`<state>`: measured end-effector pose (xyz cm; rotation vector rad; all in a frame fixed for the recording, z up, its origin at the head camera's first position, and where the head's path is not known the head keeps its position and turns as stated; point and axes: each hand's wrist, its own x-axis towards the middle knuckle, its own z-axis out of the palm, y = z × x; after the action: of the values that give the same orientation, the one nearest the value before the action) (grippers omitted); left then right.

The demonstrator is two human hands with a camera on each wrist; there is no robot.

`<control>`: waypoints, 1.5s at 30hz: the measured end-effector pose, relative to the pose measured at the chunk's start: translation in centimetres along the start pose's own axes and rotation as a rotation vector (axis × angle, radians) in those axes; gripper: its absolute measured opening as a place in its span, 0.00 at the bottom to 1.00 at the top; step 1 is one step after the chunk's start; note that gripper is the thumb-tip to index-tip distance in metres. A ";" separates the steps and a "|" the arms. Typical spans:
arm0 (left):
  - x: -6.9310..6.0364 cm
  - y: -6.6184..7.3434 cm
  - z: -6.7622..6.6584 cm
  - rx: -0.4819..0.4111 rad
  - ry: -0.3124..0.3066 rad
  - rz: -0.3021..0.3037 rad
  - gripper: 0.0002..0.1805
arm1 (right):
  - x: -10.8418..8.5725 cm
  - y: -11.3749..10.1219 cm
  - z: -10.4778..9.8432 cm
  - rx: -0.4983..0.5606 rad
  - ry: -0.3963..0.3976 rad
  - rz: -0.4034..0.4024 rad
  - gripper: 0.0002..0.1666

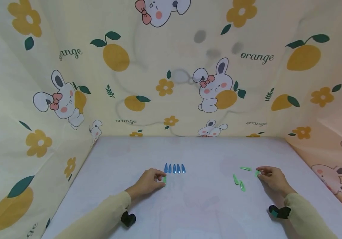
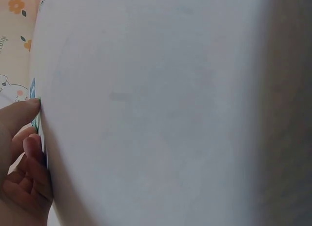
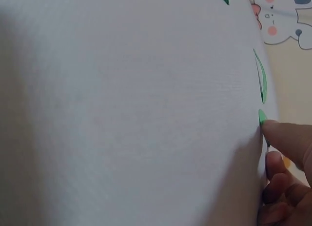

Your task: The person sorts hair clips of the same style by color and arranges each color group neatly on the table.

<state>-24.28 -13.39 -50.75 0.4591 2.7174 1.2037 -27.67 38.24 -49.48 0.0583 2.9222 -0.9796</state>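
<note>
Several blue snap hair clips point(image 1: 174, 168) stand side by side in a short row on the white table. Just below the row's left end, my left hand point(image 1: 149, 181) pinches a green hair clip point(image 1: 164, 180) between thumb and fingers, at the tabletop. Far to the right, my right hand point(image 1: 272, 179) has its thumb and fingers on another green hair clip point(image 3: 262, 116), partly hidden by the thumb. Three loose green clips lie to the left of that hand: one nearly sideways point(image 1: 245, 168) and a pair point(image 1: 235, 179) slanting close together.
A white table point(image 1: 200, 205) spreads under both hands. Patterned cloth point(image 1: 165, 109) with rabbits and oranges hangs at the back and both sides. A dark wrist camera point(image 1: 128, 219) sits by the left sleeve, another point(image 1: 280, 212) by the right.
</note>
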 end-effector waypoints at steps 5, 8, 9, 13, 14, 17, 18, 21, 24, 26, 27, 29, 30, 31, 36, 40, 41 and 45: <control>0.2 -0.3 -0.1 0.017 -0.002 0.007 0.21 | 0.0 -0.8 0.0 -0.034 -0.006 0.002 0.22; 0.3 -0.5 -0.1 0.026 -0.008 0.024 0.19 | -0.1 -1.4 0.0 -0.058 -0.018 0.012 0.23; 0.3 -0.5 -0.1 0.031 -0.009 0.031 0.18 | -0.2 -1.5 0.0 -0.068 -0.018 0.011 0.23; 0.3 -0.5 -0.2 0.039 -0.019 0.040 0.17 | -0.3 -1.8 -0.1 -0.104 -0.004 0.001 0.22; 0.3 -0.5 -0.2 0.039 -0.021 0.043 0.17 | -0.3 -1.8 -0.1 -0.110 0.001 -0.004 0.22; 0.3 -0.5 -0.3 0.037 -0.030 0.049 0.16 | -0.2 -1.7 -0.2 -0.106 0.003 -0.008 0.21; 0.3 -0.5 -0.3 0.040 -0.033 0.048 0.16 | -0.2 -1.6 -0.2 -0.100 0.001 -0.004 0.21; 0.3 -0.4 -0.4 0.048 -0.040 0.059 0.16 | -0.1 -1.4 -0.2 -0.082 -0.005 0.011 0.20; 0.2 -0.3 -0.5 0.049 -0.050 0.057 0.17 | 0.0 -1.3 -0.2 -0.068 -0.011 0.021 0.20; 0.2 -0.3 -0.6 0.047 -0.053 0.054 0.17 | 0.1 -1.4 -0.2 -0.060 -0.012 0.025 0.20; 0.2 -0.3 -0.6 0.049 -0.054 0.048 0.18 | 0.1 -1.5 -0.2 -0.059 -0.010 0.028 0.20; 0.3 -0.3 -0.6 0.053 -0.053 0.046 0.18 | 0.2 -1.6 -0.3 -0.059 -0.006 0.023 0.20; 0.3 -0.4 -0.6 0.054 -0.051 0.050 0.18 | 0.2 -1.7 -0.3 -0.058 -0.001 0.025 0.20; 0.3 -0.4 -0.6 0.056 -0.050 0.051 0.18 | 0.2 -1.8 -0.3 -0.057 0.001 0.025 0.20; 0.2 -0.5 -0.6 0.048 -0.047 0.054 0.18 | 0.4 -2.0 -0.3 -0.053 0.012 0.025 0.21; 0.1 -0.4 -0.5 0.043 -0.051 0.046 0.18 | 0.5 -1.9 -0.3 -0.037 0.006 0.034 0.24; 0.1 -0.3 -0.5 0.041 -0.052 0.045 0.18 | 0.5 -1.9 -0.3 -0.031 0.003 0.034 0.25; 0.0 -0.2 -0.4 0.039 -0.052 0.037 0.19 | 0.3 -1.9 -0.5 0.004 -0.018 0.038 0.28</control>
<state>-24.42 -13.80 -50.65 0.5402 2.7043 1.1337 -28.14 37.01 -48.00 0.1049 2.8922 -0.9747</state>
